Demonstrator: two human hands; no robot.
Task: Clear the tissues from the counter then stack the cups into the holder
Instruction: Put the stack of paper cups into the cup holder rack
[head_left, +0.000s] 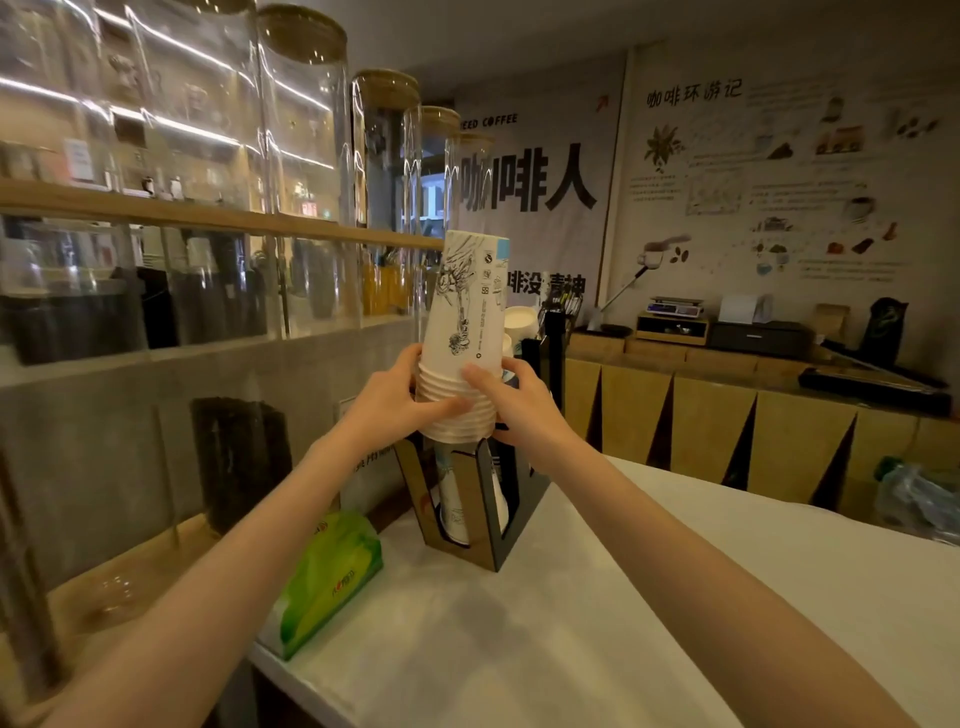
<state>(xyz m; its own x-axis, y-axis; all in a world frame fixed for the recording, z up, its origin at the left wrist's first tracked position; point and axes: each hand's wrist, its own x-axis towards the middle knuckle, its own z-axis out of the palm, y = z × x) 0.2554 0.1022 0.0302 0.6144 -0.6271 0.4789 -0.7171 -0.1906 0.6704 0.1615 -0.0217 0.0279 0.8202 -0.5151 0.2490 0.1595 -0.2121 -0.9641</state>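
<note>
A stack of white paper cups with black line drawings stands upside down, its rims bunched at the bottom, directly over the wooden and black cup holder. My left hand grips the rims from the left and my right hand grips them from the right. More cups show inside the holder's front slot. The holder stands on the white counter. A green pack of tissues lies at the counter's left edge.
Tall glass jars with wooden lids line the shelf to the left. Behind the holder are other white cups and a black pen rack. A wooden counter with a scale and boxes runs along the back right.
</note>
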